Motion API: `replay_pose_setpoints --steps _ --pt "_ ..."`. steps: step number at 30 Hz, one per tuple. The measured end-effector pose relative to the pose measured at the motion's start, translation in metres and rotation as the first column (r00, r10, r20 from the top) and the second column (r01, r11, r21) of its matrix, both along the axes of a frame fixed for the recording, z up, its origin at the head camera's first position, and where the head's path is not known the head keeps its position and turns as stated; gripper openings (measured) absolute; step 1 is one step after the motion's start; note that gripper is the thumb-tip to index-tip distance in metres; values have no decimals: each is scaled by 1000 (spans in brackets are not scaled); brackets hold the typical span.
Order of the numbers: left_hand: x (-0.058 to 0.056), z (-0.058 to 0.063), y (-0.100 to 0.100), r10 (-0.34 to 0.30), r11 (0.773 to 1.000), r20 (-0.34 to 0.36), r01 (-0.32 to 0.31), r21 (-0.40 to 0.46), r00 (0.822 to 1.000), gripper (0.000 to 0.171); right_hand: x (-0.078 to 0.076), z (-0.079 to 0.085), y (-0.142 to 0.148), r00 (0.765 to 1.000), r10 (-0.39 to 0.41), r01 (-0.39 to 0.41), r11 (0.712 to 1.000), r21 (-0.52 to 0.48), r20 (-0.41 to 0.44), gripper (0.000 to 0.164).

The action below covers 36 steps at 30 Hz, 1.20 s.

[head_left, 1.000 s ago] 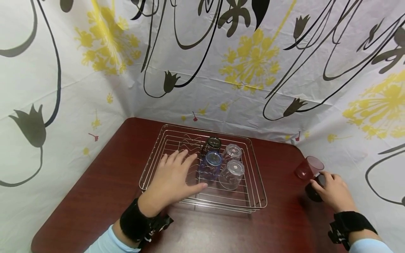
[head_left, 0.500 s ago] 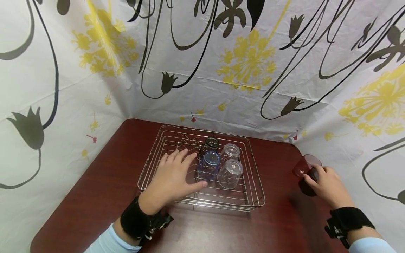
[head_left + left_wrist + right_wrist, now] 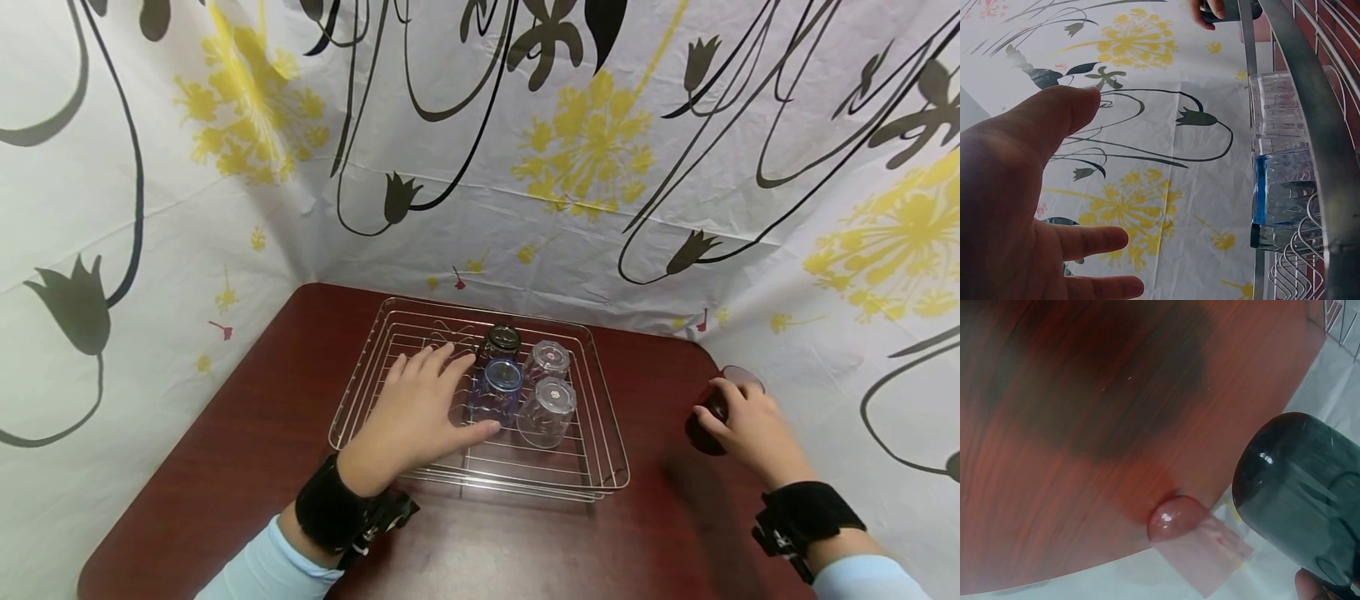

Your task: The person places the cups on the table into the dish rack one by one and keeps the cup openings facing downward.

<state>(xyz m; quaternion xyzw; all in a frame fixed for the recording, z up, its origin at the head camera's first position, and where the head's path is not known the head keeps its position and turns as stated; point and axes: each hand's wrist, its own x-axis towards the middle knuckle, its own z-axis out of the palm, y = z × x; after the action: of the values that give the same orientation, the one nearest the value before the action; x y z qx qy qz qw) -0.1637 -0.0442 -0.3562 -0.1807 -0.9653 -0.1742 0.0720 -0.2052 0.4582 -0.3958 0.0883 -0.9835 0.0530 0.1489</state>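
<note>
Head view: clamping R fingers [image 3: 731, 396] round smoky glass tumbler [image 3: 1300, 487] above red-brown desk [image 3: 225, 458]; spreading L fingers [image 3: 456, 375] over silver wire rack [image 3: 465, 482] w/ 4 upturned clear/blue/dark glasses [image 3: 546, 414], prob. done; leaving transparent pink tumbler [image 3: 1200, 547].

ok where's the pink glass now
The pink glass stands on the table near its far right corner, right of the rack; in the head view the right hand partly hides it.

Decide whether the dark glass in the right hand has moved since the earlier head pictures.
Yes: the dark glass has moved left, closer to the wire rack.
</note>
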Motion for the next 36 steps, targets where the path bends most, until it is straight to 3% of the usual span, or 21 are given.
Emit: replay_pose_setpoints --steps 12,23,36 --pt "-4 12 5 8 1000 6 -8 -29 1000 100 -1 0 -17 999 22 -21 1000 -19 44 58" --pt "-12 26 11 1 999 -42 -3 -43 999 96 0 4 -23 998 63 -63 998 -16 -10 53" --pt "-26 25 14 -4 997 16 5 -76 1000 98 -4 19 -45 994 102 -102 995 -3 -48 52"
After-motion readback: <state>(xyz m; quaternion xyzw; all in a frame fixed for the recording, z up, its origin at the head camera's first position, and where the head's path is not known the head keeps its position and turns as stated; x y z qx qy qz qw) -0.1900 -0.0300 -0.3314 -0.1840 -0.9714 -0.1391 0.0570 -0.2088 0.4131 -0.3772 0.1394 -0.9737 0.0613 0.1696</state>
